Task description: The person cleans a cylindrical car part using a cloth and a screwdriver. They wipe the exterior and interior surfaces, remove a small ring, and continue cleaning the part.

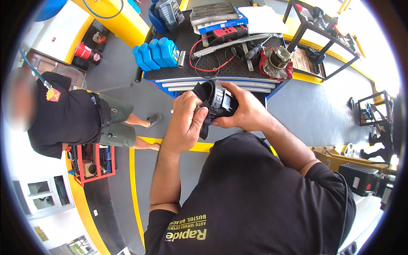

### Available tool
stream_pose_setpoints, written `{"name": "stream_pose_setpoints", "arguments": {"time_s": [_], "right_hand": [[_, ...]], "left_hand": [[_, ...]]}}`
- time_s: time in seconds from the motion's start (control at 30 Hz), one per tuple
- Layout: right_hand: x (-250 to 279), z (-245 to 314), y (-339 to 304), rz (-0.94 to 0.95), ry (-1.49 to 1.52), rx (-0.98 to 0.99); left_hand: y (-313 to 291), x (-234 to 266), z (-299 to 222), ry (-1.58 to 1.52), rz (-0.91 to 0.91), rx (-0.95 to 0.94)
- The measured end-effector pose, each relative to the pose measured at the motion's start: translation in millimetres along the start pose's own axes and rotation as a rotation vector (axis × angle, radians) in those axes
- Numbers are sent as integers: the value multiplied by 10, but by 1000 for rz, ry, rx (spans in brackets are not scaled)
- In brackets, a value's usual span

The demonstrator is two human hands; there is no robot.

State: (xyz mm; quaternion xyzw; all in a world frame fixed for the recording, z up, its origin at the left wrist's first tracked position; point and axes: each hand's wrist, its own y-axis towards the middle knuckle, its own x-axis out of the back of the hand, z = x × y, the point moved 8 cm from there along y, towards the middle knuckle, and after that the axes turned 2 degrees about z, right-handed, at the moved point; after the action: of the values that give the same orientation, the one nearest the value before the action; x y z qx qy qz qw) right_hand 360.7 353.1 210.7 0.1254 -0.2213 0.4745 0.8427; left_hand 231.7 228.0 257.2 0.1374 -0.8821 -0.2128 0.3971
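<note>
In front of my chest, just off the near edge of the tool cart, I hold a black round plastic part [219, 101] with a ribbed collar and an open end. It looks like a blower fan wheel, though its exact kind is unclear. My right hand [248, 111] grips its right side, thumb below and fingers over the top. A dark cloth [204, 129] is pinched in my left hand [185, 117], which presses against the part's left side. Part of the cloth hangs under my left thumb; the rest is hidden by the fingers.
The tool cart [178, 72] carries several blue bottles [156, 54], a red-and-black tester [229, 33] with cables, a pleated filter [214, 13], a screwdriver [255, 52] and a round metal part [279, 57] on red cloth. A co-worker [70, 112] stands at left. A metal rack [323, 32] is at far right.
</note>
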Motion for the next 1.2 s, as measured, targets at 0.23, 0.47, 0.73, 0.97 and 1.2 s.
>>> {"name": "stream_pose_setpoints", "arguments": {"time_s": [0.23,0.47,0.73,0.97,1.2], "right_hand": [[24,1,77,-136,-277,26],[-102,-433,171,174,478,-122],[-78,-111,61,-176,-397,77],[-194,-548,157,74,351,4],[-300,-505,154,398,570,-151]], "left_hand": [[83,-255,212,-162,-158,335],[-33,-128,263,-203,43,176],[-85,-284,697,-444,-276,591],[-186,254,926,-1221,-779,653],[-31,-413,689,-439,128,300]]}}
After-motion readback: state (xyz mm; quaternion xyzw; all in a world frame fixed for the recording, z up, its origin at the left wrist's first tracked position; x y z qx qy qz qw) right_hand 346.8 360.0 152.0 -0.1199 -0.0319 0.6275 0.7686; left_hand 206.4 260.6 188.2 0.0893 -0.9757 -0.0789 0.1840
